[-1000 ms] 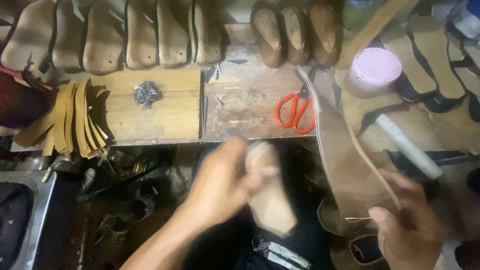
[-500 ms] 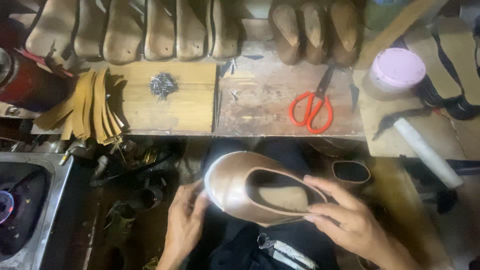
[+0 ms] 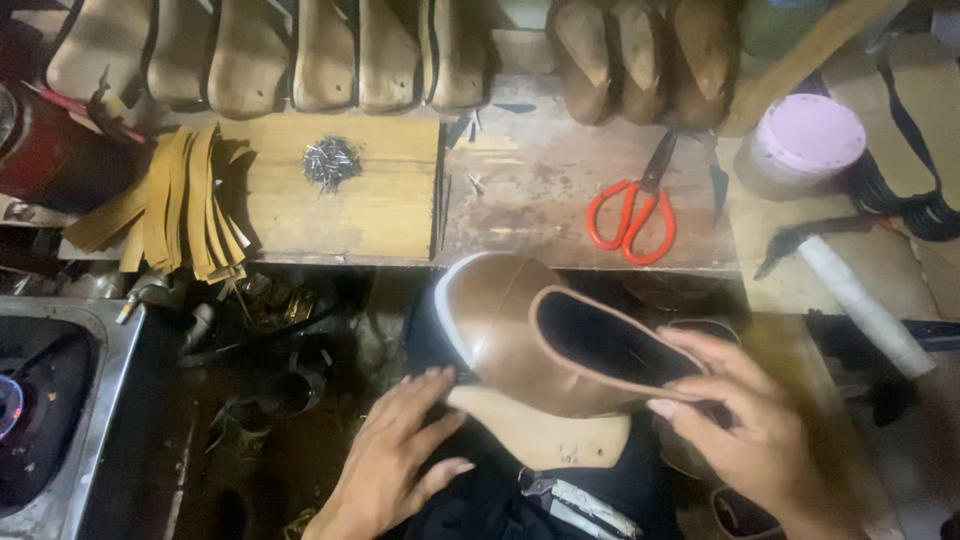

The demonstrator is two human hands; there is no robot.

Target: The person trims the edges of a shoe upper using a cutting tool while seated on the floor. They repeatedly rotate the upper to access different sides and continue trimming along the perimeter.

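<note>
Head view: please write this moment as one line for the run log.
left hand: touching brown shoe upper on wooden last | right hand: gripping upper's opening edge | bench: red scissors, nail pile

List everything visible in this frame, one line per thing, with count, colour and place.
shoe upper: one, brown, on a pale last, centre, between both hands
wooden lasts: a row, tan, along the bench's back edge
scissors: one, red-handled, on the bench right of centre
small nails: one pile, grey, on the pale board
leather strips: a bunch, tan, at the bench's left end
lidded tub: one, pink lid, at right
white roll: one, lower right
left hand: touching the last from below
right hand: gripping the upper's opening
</note>
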